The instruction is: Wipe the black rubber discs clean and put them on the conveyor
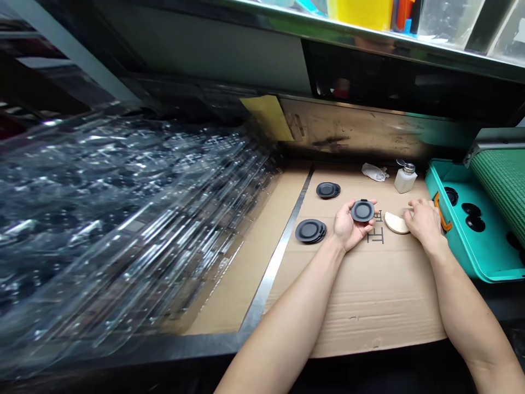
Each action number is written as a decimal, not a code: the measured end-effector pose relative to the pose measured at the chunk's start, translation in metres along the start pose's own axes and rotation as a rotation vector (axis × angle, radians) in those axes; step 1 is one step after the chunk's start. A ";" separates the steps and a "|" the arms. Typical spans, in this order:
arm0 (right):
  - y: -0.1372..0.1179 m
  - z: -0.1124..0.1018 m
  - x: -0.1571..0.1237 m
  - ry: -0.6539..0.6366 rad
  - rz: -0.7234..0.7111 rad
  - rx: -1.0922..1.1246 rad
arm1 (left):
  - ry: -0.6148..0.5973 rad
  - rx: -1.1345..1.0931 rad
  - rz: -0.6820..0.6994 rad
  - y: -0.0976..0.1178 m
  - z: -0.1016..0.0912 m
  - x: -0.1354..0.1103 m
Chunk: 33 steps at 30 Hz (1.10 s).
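In the head view my left hand (346, 227) is closed around the edge of a black round plastic cap (363, 210), whose flat ringed face is turned up. My right hand (424, 219) has its fingers bent down over the right side of a cream round pad (396, 222), which lies on the cardboard; the fingertips are partly hidden. Left of my left hand is a small stack of black caps (309, 231). A second, smaller stack of black caps (327, 190) lies farther back.
Behind my right hand stand a white pump bottle (406, 178) with a raised lid and a crumpled white wipe (374, 172). A teal bin (471, 249) with black parts is at right, beside a green conveyor belt (502, 175). Clear plastic trays (135, 219) pile up at left.
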State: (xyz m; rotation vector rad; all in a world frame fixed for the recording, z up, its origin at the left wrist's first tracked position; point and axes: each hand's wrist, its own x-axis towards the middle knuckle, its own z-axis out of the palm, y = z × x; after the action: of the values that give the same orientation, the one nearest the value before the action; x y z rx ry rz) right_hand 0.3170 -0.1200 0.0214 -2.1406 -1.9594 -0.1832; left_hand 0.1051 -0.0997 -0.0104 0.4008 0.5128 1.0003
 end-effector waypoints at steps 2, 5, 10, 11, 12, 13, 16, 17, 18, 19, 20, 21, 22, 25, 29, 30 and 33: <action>0.000 -0.001 -0.004 0.014 -0.133 0.049 | 0.006 -0.007 0.027 -0.001 -0.003 0.003; 0.002 -0.002 -0.010 -0.168 -0.367 0.137 | 0.019 -0.067 0.077 -0.001 -0.006 0.006; 0.003 0.009 -0.006 -0.184 -0.345 0.197 | 0.061 -0.161 0.133 0.000 -0.008 0.008; -0.001 0.012 -0.006 -0.118 -0.325 0.249 | 0.063 -0.168 0.141 -0.001 -0.007 0.008; -0.008 0.015 -0.007 -0.047 -0.305 0.313 | 0.068 -0.170 0.147 -0.003 -0.006 0.009; -0.017 0.019 -0.010 0.019 -0.287 0.377 | 0.076 -0.167 0.151 -0.005 -0.004 0.009; -0.050 0.029 -0.026 0.108 -0.310 0.463 | 0.096 -0.139 0.106 -0.010 0.000 0.011; -0.060 0.031 -0.030 0.101 -0.349 0.444 | 0.090 -0.129 0.075 -0.012 0.000 0.012; -0.067 0.033 -0.034 0.091 -0.383 0.411 | 0.077 -0.120 0.046 -0.013 0.001 0.012; -0.073 0.034 -0.035 0.083 -0.401 0.373 | 0.064 -0.111 0.031 -0.013 0.001 0.012; -0.075 0.035 -0.035 0.081 -0.391 0.333 | 0.055 -0.102 0.030 -0.014 0.000 0.012; -0.076 0.035 -0.034 0.086 -0.351 0.297 | 0.054 -0.092 0.041 -0.014 0.000 0.012; -0.076 0.035 -0.032 0.090 -0.300 0.270 | 0.058 -0.084 0.055 -0.014 0.000 0.013; -0.072 0.035 -0.029 0.076 -0.257 0.242 | 0.088 -0.074 0.055 -0.014 -0.001 0.013; -0.063 0.040 -0.024 0.067 -0.338 0.250 | 0.084 -0.056 0.044 -0.014 -0.003 0.013; -0.058 0.042 -0.021 0.082 -0.289 0.243 | 0.085 -0.035 0.069 -0.014 -0.003 0.013; -0.041 0.047 -0.012 0.103 -0.162 0.224 | 0.122 0.133 0.233 -0.017 -0.001 0.009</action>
State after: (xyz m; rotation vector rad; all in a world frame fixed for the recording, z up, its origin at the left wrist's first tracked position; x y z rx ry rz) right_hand 0.2722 -0.1160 -0.0238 -1.7996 -1.9905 -0.0940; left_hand 0.1204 -0.0999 -0.0230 0.5296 0.6555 1.2244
